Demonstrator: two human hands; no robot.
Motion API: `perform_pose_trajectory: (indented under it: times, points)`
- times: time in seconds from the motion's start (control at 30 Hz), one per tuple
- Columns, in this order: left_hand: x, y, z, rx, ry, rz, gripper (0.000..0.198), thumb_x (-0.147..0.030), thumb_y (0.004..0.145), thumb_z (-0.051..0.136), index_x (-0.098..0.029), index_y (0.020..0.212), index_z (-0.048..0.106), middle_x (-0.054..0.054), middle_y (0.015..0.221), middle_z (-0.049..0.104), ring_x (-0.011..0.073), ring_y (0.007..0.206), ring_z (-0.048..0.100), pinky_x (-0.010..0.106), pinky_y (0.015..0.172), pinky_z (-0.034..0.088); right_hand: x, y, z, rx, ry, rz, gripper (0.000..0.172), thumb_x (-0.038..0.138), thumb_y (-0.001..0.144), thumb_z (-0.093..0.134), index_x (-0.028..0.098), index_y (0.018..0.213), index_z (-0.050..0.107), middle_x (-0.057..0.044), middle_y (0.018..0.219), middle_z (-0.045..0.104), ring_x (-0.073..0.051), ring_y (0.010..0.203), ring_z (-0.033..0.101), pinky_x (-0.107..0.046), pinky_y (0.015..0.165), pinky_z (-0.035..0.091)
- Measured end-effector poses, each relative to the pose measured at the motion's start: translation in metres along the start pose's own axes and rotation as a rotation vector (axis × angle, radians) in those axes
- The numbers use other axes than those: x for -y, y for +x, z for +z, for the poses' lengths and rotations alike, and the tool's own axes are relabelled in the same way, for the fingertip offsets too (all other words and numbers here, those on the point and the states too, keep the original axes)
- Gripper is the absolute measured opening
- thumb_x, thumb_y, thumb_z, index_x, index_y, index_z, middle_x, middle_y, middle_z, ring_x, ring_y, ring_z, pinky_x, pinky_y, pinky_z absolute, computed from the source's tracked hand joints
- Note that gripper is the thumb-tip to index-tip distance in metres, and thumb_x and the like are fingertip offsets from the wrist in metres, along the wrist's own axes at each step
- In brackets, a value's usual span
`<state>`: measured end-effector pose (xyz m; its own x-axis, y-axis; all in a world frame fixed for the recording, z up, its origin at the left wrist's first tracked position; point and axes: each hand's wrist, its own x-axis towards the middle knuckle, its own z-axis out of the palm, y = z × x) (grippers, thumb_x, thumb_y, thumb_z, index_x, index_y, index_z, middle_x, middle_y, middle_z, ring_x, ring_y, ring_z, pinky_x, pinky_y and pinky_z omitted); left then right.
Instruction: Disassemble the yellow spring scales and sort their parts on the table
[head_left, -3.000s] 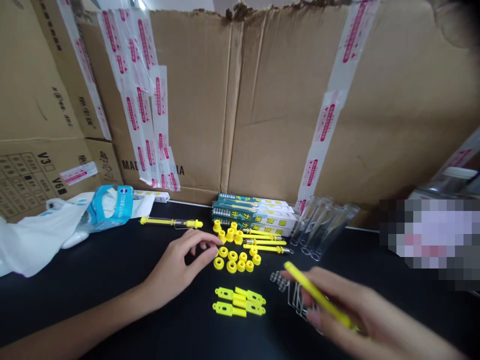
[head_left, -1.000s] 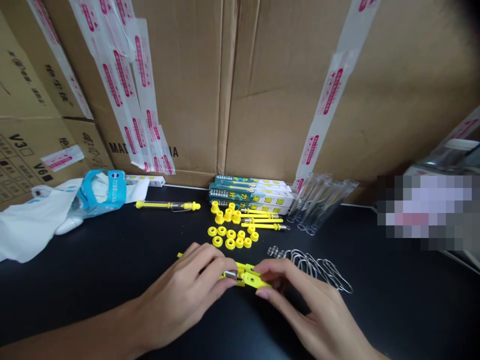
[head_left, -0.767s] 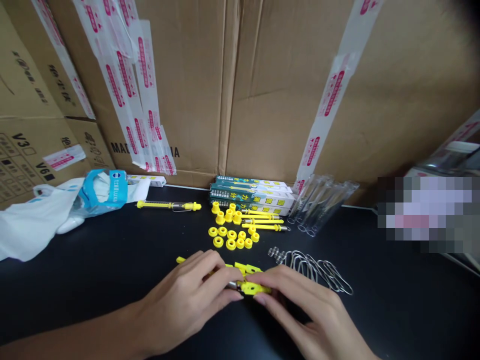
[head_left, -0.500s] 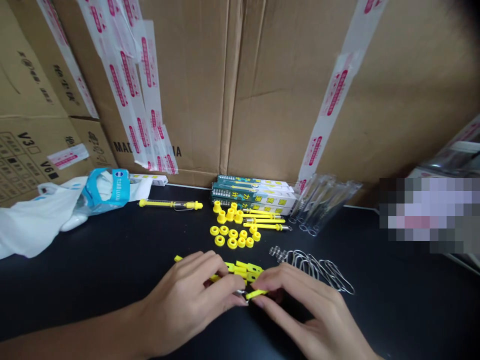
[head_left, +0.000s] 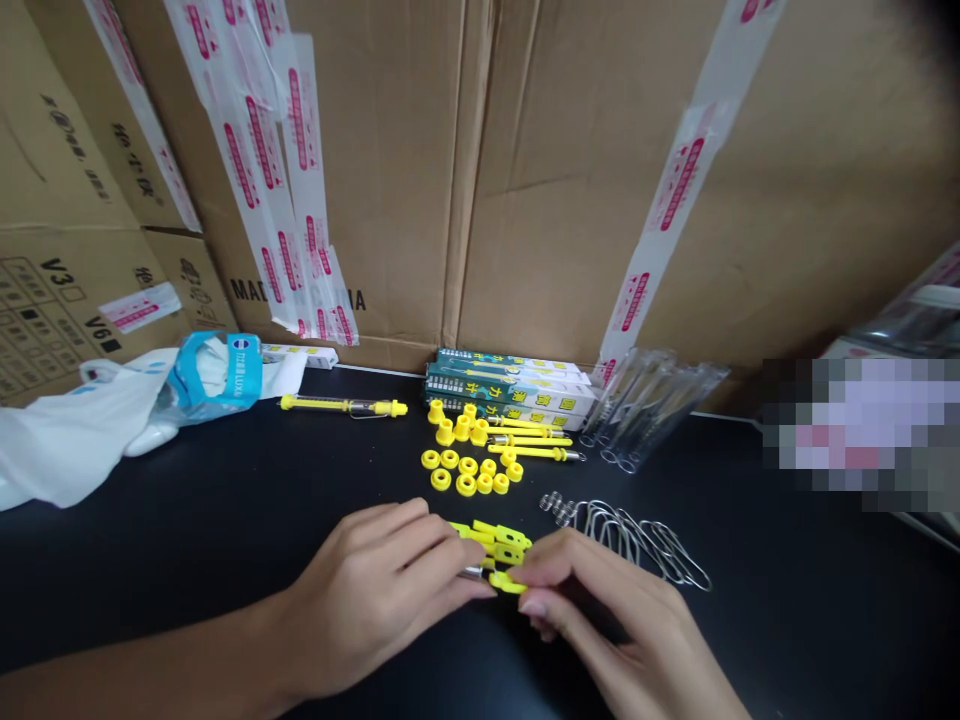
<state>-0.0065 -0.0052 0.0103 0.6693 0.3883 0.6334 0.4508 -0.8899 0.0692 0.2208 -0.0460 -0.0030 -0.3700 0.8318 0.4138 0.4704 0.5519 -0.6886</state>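
Note:
My left hand (head_left: 375, 597) is closed around a thin yellow plastic rod, with its metal tip (head_left: 472, 572) showing past my fingertips. My right hand (head_left: 592, 600) pinches a small yellow plastic piece (head_left: 508, 582) close to that tip. Just behind my hands lies a small stack of flat yellow plastic parts (head_left: 495, 543), partly hidden by my fingers. Farther back are yellow plastic rings and collars (head_left: 466, 465), and beyond them several finished yellow rods (head_left: 529, 441). Metal wire loops and springs (head_left: 622, 535) lie to the right of my right hand.
Several clear tubes (head_left: 637, 410) and teal-and-white boxes (head_left: 510, 385) stand at the back of the black tabletop (head_left: 150, 560). One yellow spring tube (head_left: 343, 406) lies at the left. A white plastic bag (head_left: 75, 435) sits left, against taped cardboard boxes (head_left: 375, 180).
My hands have stayed together over the yellow parts. The rod's far end no longer sticks out left of my left hand, and my right fingers have shifted onto the small yellow piece.

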Motion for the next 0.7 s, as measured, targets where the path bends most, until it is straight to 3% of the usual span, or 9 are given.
perform_pose_trajectory:
  times: [0.13,0.3,0.7]
  points:
    - [-0.002,0.003,-0.001,0.036,-0.004,0.018,0.019,-0.026,0.101,0.049,-0.017,0.093,0.064,0.000,0.074,0.068,0.0136,0.065,0.062,0.025,0.061,0.050,-0.001,0.003,0.003,-0.006,-0.017,-0.013,0.023,0.018,0.093,0.062,0.026,0.114,0.062,0.000,0.091,0.066,-0.013,0.081,0.067,-0.019,0.073,0.053]
    - [-0.001,0.002,0.001,0.094,0.030,0.061,0.021,-0.028,0.101,0.047,-0.018,0.091,0.062,-0.002,0.074,0.067,0.0149,0.063,0.060,0.028,0.057,0.047,0.001,0.003,0.004,0.025,-0.051,-0.020,0.015,0.016,0.094,0.059,0.024,0.098,0.070,-0.001,0.086,0.063,-0.012,0.077,0.065,-0.018,0.070,0.053]
    - [0.000,0.000,0.004,0.163,0.009,0.057,0.022,-0.028,0.101,0.046,-0.019,0.083,0.058,-0.002,0.071,0.061,0.0153,0.062,0.055,0.028,0.057,0.047,-0.005,-0.006,0.009,-0.185,-0.295,-0.159,0.011,0.013,0.093,0.057,0.020,0.094,0.064,0.000,0.074,0.054,-0.012,0.060,0.059,-0.022,0.055,0.049]
